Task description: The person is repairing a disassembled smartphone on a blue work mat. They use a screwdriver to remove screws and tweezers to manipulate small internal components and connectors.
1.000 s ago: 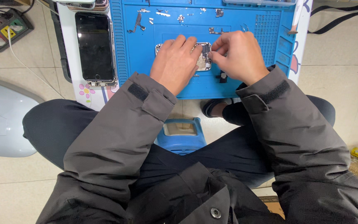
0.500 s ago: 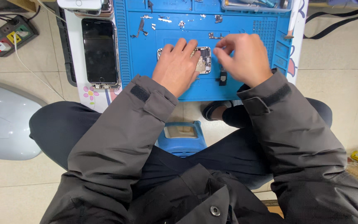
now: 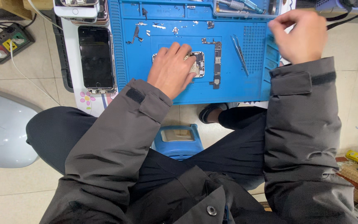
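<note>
An opened phone body [image 3: 199,64] with bare metal insides lies on the blue work mat [image 3: 166,89]. My left hand [image 3: 171,70] lies over its left part, fingers spread on it and holding it down. My right hand [image 3: 301,35] hovers at the mat's right edge, away from the phone. Its fingertips are pinched together, and whether anything tiny sits between them is not visible. Tweezers [image 3: 240,54] lie loose on the mat between the two hands. A narrow dark circuit board [image 3: 217,62] lies just right of the phone body.
A dark-screened phone [image 3: 95,56] rests on a white board left of the mat, with another phone [image 3: 81,7] above it. Small screws and parts [image 3: 162,27] dot the mat's top. A power strip [image 3: 6,41], a blue stool [image 3: 178,139] and a grey-white object [image 3: 1,128] are on the floor.
My right hand has left the phone body and swung up and right to the mat's edge. Tweezers now lie on the mat. The left hand stays on the phone.
</note>
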